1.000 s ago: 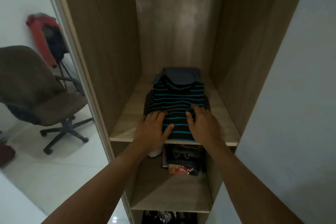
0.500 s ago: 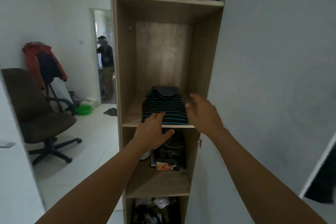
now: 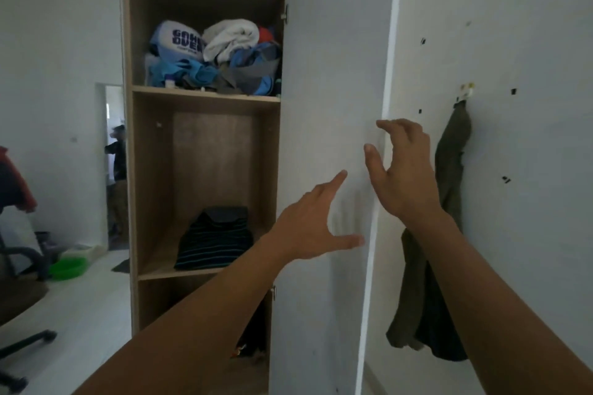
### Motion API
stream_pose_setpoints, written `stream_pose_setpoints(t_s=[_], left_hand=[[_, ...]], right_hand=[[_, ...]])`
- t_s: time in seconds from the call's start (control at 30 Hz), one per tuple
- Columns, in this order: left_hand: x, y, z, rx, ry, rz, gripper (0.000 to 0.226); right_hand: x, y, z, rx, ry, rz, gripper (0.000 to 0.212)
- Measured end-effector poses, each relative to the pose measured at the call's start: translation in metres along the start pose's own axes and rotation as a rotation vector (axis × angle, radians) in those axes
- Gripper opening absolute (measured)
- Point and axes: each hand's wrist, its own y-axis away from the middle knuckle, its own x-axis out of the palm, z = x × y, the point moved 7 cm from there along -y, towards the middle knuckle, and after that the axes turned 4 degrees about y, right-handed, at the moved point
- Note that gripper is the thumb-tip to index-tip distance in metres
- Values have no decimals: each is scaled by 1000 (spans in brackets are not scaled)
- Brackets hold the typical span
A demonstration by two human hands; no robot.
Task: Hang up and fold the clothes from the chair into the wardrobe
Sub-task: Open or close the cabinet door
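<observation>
The wooden wardrobe (image 3: 150, 170) stands open with its white door (image 3: 327, 106) swung out to the right. A folded black shirt with teal stripes (image 3: 213, 242) lies on the middle shelf, on top of a dark grey folded garment (image 3: 226, 213). My left hand (image 3: 309, 226) is open, fingers spread, in front of the door's inner face. My right hand (image 3: 401, 170) is open with curled fingers at the door's outer edge. Neither hand holds anything. The chair (image 3: 19, 292) is partly visible at the far left.
A heap of unfolded clothes (image 3: 215, 58) fills the upper shelf. A dark green garment (image 3: 439, 250) hangs from a wall hook on the right. A green bowl (image 3: 69, 268) sits on the floor by a doorway, where a person (image 3: 117, 176) stands.
Both hands have left the striped shirt on the shelf and moved up and right to the wardrobe door. The view has pulled back and risen, showing the upper shelf.
</observation>
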Motion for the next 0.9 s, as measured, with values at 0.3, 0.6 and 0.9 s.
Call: stream_pose_setpoints(t_s=[0.3,0.6,0.9], left_hand=[[36,-23,-51,-45,-180,-73,128],[35,-23,-50,-122,-317,-206,129],[-12,33,-17,-166,-404,-316,126]], right_hand=[[23,29,-68,514,-865,378,52],[31,23,-66,534,-1038,437,44],[71,21,-6,385,-1168,555,40]])
